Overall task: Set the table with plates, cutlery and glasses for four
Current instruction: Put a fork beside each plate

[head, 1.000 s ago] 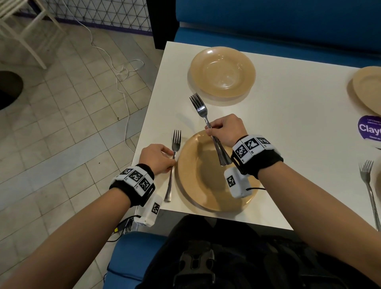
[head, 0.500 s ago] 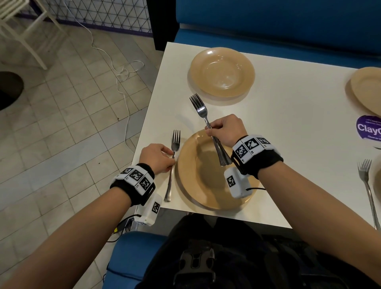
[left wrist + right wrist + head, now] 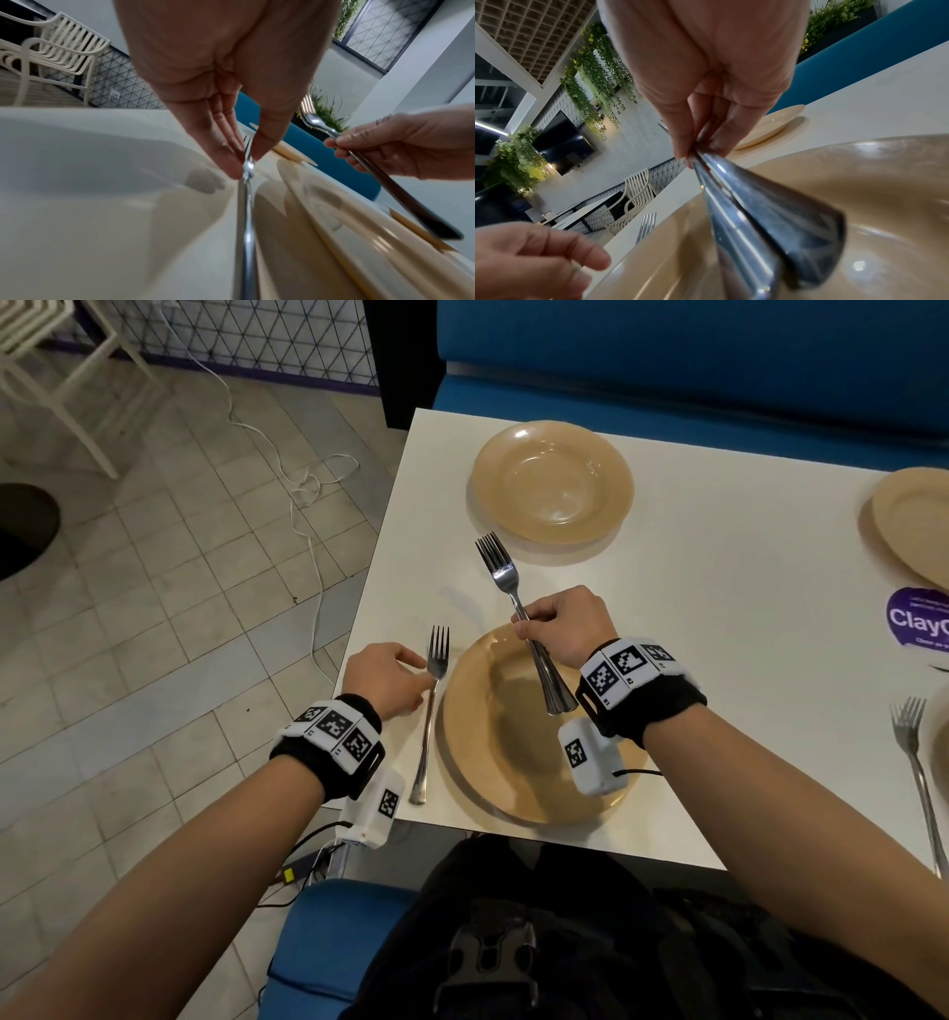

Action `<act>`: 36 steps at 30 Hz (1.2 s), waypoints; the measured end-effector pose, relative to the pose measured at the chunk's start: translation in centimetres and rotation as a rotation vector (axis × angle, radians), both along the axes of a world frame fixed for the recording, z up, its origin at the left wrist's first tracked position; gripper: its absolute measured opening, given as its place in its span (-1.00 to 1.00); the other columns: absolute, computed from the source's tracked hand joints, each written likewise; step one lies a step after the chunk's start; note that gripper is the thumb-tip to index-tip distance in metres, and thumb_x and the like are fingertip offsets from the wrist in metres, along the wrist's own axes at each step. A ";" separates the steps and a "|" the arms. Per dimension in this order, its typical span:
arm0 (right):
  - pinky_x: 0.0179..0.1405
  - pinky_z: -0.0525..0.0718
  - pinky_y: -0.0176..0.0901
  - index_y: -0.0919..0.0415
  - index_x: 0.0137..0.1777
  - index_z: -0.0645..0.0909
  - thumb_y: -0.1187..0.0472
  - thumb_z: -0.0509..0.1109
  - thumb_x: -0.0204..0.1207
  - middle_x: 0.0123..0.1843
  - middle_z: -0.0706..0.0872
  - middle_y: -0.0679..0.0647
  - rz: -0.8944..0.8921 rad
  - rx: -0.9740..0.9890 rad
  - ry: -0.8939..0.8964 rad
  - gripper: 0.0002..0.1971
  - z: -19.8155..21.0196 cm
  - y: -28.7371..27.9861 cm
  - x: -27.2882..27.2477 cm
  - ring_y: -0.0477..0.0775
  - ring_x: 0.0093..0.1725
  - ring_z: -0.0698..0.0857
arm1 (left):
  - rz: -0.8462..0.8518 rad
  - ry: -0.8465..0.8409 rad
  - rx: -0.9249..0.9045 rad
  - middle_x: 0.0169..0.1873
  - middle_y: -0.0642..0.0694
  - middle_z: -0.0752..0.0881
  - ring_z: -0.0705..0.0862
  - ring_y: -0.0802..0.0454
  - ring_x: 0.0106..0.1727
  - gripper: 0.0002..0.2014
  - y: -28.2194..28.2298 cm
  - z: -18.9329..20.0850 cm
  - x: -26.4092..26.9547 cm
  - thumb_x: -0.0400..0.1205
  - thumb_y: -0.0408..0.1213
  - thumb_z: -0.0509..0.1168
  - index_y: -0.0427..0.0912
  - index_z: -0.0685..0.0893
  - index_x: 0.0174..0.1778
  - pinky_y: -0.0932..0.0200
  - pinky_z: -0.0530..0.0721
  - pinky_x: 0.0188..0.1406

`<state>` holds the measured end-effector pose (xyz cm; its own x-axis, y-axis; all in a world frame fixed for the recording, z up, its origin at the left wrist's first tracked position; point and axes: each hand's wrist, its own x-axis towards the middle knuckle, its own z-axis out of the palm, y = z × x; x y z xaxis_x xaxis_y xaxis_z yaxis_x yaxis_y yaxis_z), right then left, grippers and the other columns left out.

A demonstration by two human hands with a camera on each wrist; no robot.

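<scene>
A tan plate [image 3: 493, 762] sits at the near left edge of the white table [image 3: 693, 634]. A fork [image 3: 429, 742] lies just left of it, tines pointing away from me. My left hand [image 3: 429, 677] pinches this fork's neck between thumb and fingertips [image 3: 231, 160], with the fork [image 3: 246, 223] flat on the table. My right hand [image 3: 524, 621] grips a small bundle of forks [image 3: 500, 567] above the plate's far rim, their handles [image 3: 757, 213] fanning out toward my wrist. A second tan plate [image 3: 552, 482] stands at the far left.
A third plate [image 3: 914, 526] and a purple sticker [image 3: 919, 624] are at the right edge. Another fork [image 3: 919, 773] lies near right. A blue bench [image 3: 693, 356] runs behind the table. Tiled floor with a white cable [image 3: 303, 490] drops off left of the table edge.
</scene>
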<state>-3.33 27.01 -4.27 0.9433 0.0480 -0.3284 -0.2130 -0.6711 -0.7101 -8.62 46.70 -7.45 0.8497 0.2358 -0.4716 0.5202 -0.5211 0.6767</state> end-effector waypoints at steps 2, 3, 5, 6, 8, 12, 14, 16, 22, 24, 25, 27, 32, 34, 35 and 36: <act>0.09 0.63 -0.29 0.21 0.06 0.78 0.24 0.47 0.47 -0.02 0.82 0.13 -0.011 0.017 -0.007 -0.81 0.1 -0.2 0.2 -0.04 -0.10 0.69 | 0.033 -0.062 -0.028 -0.42 -0.03 0.75 0.75 0.07 -0.36 -0.85 -0.2 0.5 1.0 0.47 -0.36 0.40 -0.19 0.71 -0.06 0.30 0.77 -0.25; 0.11 0.65 -0.25 0.21 0.04 0.79 0.23 0.48 0.47 -0.04 0.82 0.13 -0.027 0.035 -0.011 -0.82 0.1 -0.3 0.3 -0.03 -0.10 0.70 | 0.042 -0.098 -0.038 -0.42 -0.01 0.76 0.76 0.08 -0.33 -0.85 -0.4 0.7 1.6 0.47 -0.36 0.38 -0.16 0.71 -0.06 0.17 0.78 -0.11; 0.14 0.72 -0.11 0.20 0.00 0.79 0.21 0.49 0.46 -0.14 0.80 0.11 -0.087 0.090 -0.014 -0.84 0.3 -0.5 0.8 0.03 -0.12 0.73 | 0.022 -0.158 -0.067 -0.38 0.03 0.75 0.77 0.12 -0.29 -0.86 -1.4 1.2 3.0 0.51 -0.29 0.35 -0.08 0.69 -0.03 0.09 0.76 0.00; 0.13 0.74 -0.03 0.20 -0.01 0.79 0.21 0.50 0.45 -0.17 0.79 0.09 -0.119 0.126 -0.015 -0.85 0.4 -0.7 1.1 0.07 -0.12 0.75 | 0.003 -0.180 -0.104 -0.32 0.01 0.75 0.78 0.10 -0.26 -0.86 -2.2 1.7 3.7 0.55 -0.25 0.34 -0.07 0.69 0.01 0.08 0.77 -0.01; 0.10 0.76 0.05 0.21 -0.04 0.79 0.23 0.52 0.44 -0.22 0.77 0.07 -0.169 0.198 -0.012 -0.87 1.0 -1.4 1.9 0.09 -0.15 0.77 | -0.041 -0.195 -0.212 -0.19 -0.03 0.74 0.78 0.04 -0.20 -0.80 -4.3 2.7 5.0 0.61 -0.20 0.31 -0.12 0.67 0.12 0.06 0.78 -0.03; 0.03 0.77 0.18 0.14 -0.27 0.75 0.31 0.53 0.41 -0.29 0.75 0.10 -0.242 0.371 -0.018 -0.92 2.4 -3.7 3.3 0.14 -0.22 0.75 | -0.174 -0.115 -0.404 -0.07 -0.12 0.71 0.74 0.02 -0.23 -0.70 -10.0 4.3 7.3 0.75 -0.15 0.11 -0.20 0.57 0.29 0.16 0.77 -0.17; 0.03 0.77 0.21 0.06 -0.38 0.72 0.30 0.54 0.39 -0.28 0.77 0.16 -0.291 0.389 -0.053 -0.83 2.8 -5.6 3.9 0.24 -0.19 0.78 | -0.216 -0.075 -0.531 -0.08 -0.20 0.72 0.73 0.02 -0.27 -0.68 -12.9 4.9 7.9 0.79 -0.16 0.00 -0.23 0.60 0.20 0.22 0.76 -0.29; 0.00 0.78 0.13 0.08 -0.39 0.71 0.32 0.52 0.42 -0.31 0.76 0.17 -0.360 0.427 -0.068 -0.81 3.2 -8.0 4.2 0.22 -0.24 0.76 | -0.242 -0.033 -0.662 -0.19 -0.19 0.76 0.75 -0.02 -0.29 -0.61 -15.8 5.2 8.4 0.80 -0.14 -0.06 -0.24 0.64 0.05 0.15 0.77 -0.30; -0.42 0.70 -0.36 0.19 -0.34 0.63 0.34 0.48 0.47 -0.40 0.65 0.10 -0.510 0.556 -0.063 -0.82 3.0 -17.5 5.2 -0.05 -0.47 0.62 | -0.390 -0.055 -0.606 -0.39 -0.09 0.66 0.62 0.21 -0.53 -0.60 -25.8 4.6 10.0 0.80 -0.16 -0.05 -0.13 0.62 -0.21 0.29 0.58 -0.47; -0.44 0.69 -0.37 0.20 -0.34 0.62 0.30 0.48 0.48 -0.41 0.66 0.11 -0.532 0.530 -0.057 -0.82 2.7 -21.5 5.6 -0.08 -0.49 0.64 | -0.423 -0.073 -0.547 -0.43 -0.04 0.62 0.56 0.18 -0.54 -0.64 -29.5 4.2 10.6 0.79 -0.15 -0.01 -0.11 0.62 -0.17 0.24 0.44 -0.49; -0.47 0.68 -0.39 0.22 -0.35 0.61 0.30 0.48 0.48 -0.42 0.65 0.12 -0.548 0.530 -0.060 -0.81 2.5 -23.7 5.8 -0.10 -0.52 0.65 | -0.431 -0.082 -0.520 -0.43 -0.02 0.61 0.53 0.13 -0.50 -0.67 -31.4 3.8 10.9 0.79 -0.15 0.00 -0.11 0.63 -0.13 0.22 0.40 -0.49; -0.51 0.67 -0.40 0.25 -0.36 0.59 0.31 0.47 0.49 -0.45 0.62 0.12 -0.585 0.536 -0.067 -0.79 2.3 -28.5 6.0 -0.10 -0.55 0.64 | -0.428 -0.090 -0.473 -0.44 0.00 0.58 0.48 0.10 -0.47 -0.69 -35.4 3.4 11.1 0.78 -0.17 0.01 -0.09 0.64 -0.11 0.24 0.37 -0.52; -0.45 0.71 -0.34 0.22 -0.43 0.55 0.25 0.48 0.49 -0.44 0.62 0.12 -0.618 0.484 -0.044 -0.72 1.9 -38.6 5.8 -0.13 -0.57 0.60 | -0.404 -0.099 -0.432 -0.45 0.03 0.49 0.39 0.12 -0.52 -0.70 -44.7 2.9 11.1 0.78 -0.17 0.01 -0.13 0.63 -0.09 0.34 0.38 -0.60; -0.40 0.68 -0.21 0.22 -0.48 0.59 0.17 0.54 0.42 -0.47 0.64 0.14 -0.582 0.305 -0.092 -0.70 1.6 -41.4 5.9 -0.07 -0.57 0.59 | -0.428 -0.149 -0.374 -0.46 0.03 0.49 0.42 0.12 -0.48 -0.71 -47.4 2.6 11.4 0.77 -0.17 0.04 -0.16 0.65 -0.07 0.22 0.43 -0.43; -0.32 0.67 -0.16 0.23 -0.47 0.64 0.13 0.57 0.37 -0.46 0.68 0.14 -0.547 0.164 -0.133 -0.72 1.5 -42.6 5.9 -0.02 -0.51 0.61 | -0.448 -0.171 -0.326 -0.46 0.03 0.50 0.44 0.12 -0.46 -0.71 -48.5 2.5 11.6 0.76 -0.17 0.05 -0.16 0.66 -0.05 0.19 0.43 -0.38; -0.21 0.68 -0.12 0.24 -0.41 0.70 0.11 0.60 0.33 -0.39 0.73 0.13 -0.516 0.048 -0.174 -0.76 1.6 -43.6 6.0 0.02 -0.41 0.65 | -0.472 -0.191 -0.274 -0.46 0.05 0.51 0.45 0.14 -0.44 -0.70 -49.3 2.4 11.9 0.76 -0.18 0.05 -0.17 0.67 -0.03 0.20 0.43 -0.37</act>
<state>2.67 -16.58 -2.68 0.8886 -0.4240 -0.1746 -0.3829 -0.4764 -0.7915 3.33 -2.61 -5.06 0.9094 -0.2987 -0.2894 0.1287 -0.4596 0.8788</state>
